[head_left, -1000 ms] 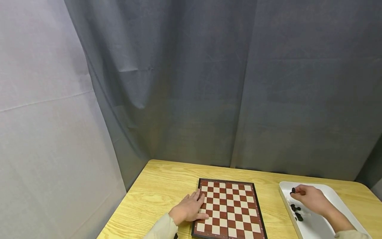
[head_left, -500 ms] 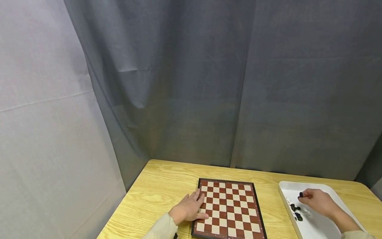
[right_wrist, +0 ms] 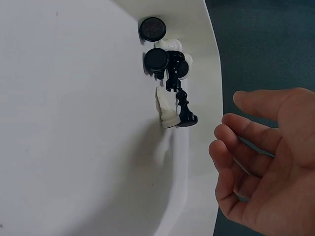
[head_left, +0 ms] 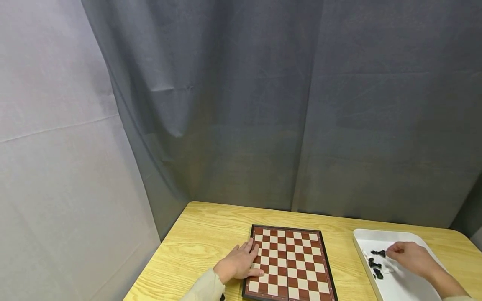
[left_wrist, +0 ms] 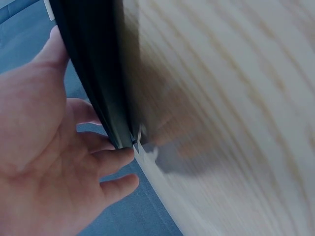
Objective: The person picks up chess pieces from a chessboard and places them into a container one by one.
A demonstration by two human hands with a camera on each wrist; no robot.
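My left hand [head_left: 237, 261] rests with fingers spread on the left edge of a brown-and-cream chessboard [head_left: 288, 259]. In the left wrist view its fingers reach past the board's dark edge [left_wrist: 91, 64]. At the right, my right hand [head_left: 412, 257] hovers over a white tray [head_left: 410, 286], holding nothing. Its thumb and fingertip stand close to a black chess piece [head_left: 378, 253] lying on its side. The right wrist view shows relaxed, slightly bent fingers apart from the pieces. There a white piece [right_wrist: 167, 110] lies beside a slim black piece [right_wrist: 184, 109].
Several more black and white chess pieces [right_wrist: 156, 60] cluster along the tray's wall [right_wrist: 204, 93]. The wooden table [head_left: 211, 225] ends at a grey curtain [head_left: 241, 125] behind and a pale cloth [head_left: 67, 188] at the left.
My right hand, pinching a black chess piece earlier, has moved right and nearer to me. The piece now lies in the tray, released. My left hand stays on the board.
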